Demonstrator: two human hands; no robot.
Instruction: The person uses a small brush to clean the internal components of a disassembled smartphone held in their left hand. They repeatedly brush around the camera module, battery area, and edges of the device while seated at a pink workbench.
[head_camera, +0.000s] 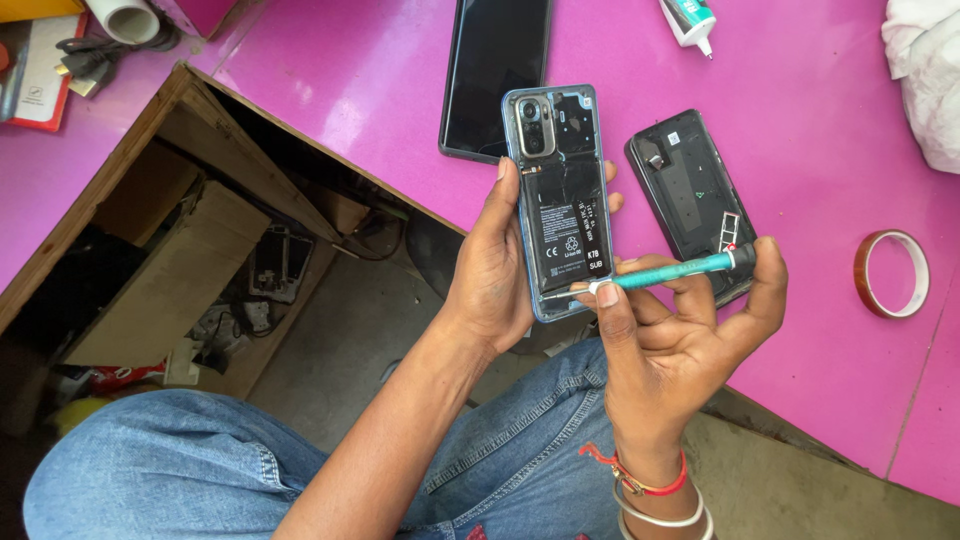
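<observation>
Two hands busy here; my left hand is wrapped around an opened phone, back cover off so the battery and camera block show, held upright over the table edge; my right hand pinches a teal screwdriver with its tip on the phone's lower edge. At 2 o'clock from the phone a black back cover lies on the pink table; at 12 a dark phone lies flat; out at 3 sits an amber tape roll; at 9 an open wooden drawer full of parts.
</observation>
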